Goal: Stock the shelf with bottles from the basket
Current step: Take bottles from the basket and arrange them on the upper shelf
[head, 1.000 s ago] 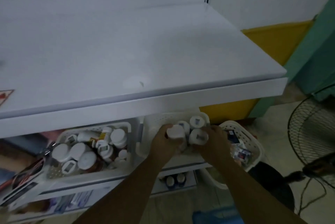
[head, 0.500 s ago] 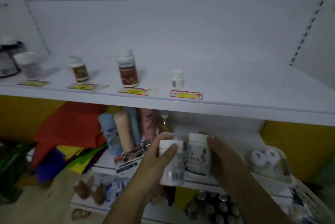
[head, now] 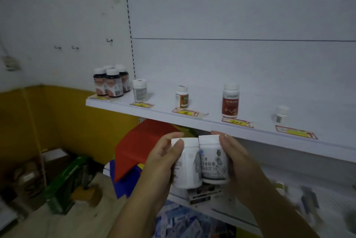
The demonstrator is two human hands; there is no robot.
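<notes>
My left hand [head: 159, 162] grips a white bottle [head: 187, 168] and my right hand [head: 238, 157] grips a second white bottle [head: 212, 160] with a printed label. The two bottles are upright and side by side, touching, just below the front edge of the white shelf [head: 212, 122]. On the shelf stand a cluster of dark bottles [head: 110, 83] at the left end, then a white bottle [head: 140, 90], a small orange-labelled bottle [head: 181, 97], a red-labelled bottle [head: 230, 101] and a tiny white bottle [head: 281, 114]. The basket is out of view.
Price tags [head: 237, 122] lie along the shelf's front edge. Red and blue fabric [head: 138, 153] hangs under the shelf at the left. A lower shelf [head: 231, 216] holds blurred goods. Boxes [head: 57, 176] sit on the floor at the left by a yellow wall.
Both hands lifted the two bottles out of the basket and raised them to just under the shelf edge. My view swung up and to the left along the shelf.
</notes>
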